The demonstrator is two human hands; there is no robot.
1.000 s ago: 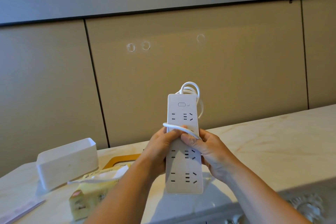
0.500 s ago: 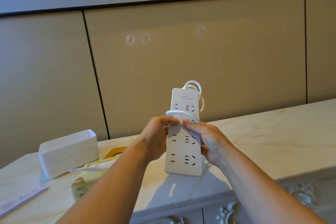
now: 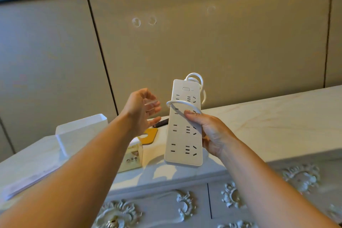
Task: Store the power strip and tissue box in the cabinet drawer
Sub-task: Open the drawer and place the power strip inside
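Observation:
My right hand grips a white power strip upright above the cabinet top, thumb across its socket face. Its white cord is looped round the strip and bunched behind the top end. My left hand hovers just left of the strip, apart from it, fingers loosely spread and holding nothing. A yellow tissue pack lies on the marble top, partly hidden behind my left forearm. Below the top are the carved cabinet drawer fronts, which look closed.
A white rectangular box stands at the back left of the marble top. A yellow flat piece and a small dark object lie behind the tissue pack. White paper lies at the left edge. Beige wall panels rise behind.
My left hand has let go of the power strip and moved left, opening. The right hand now holds the strip alone. The view has tilted down, showing the drawer fronts.

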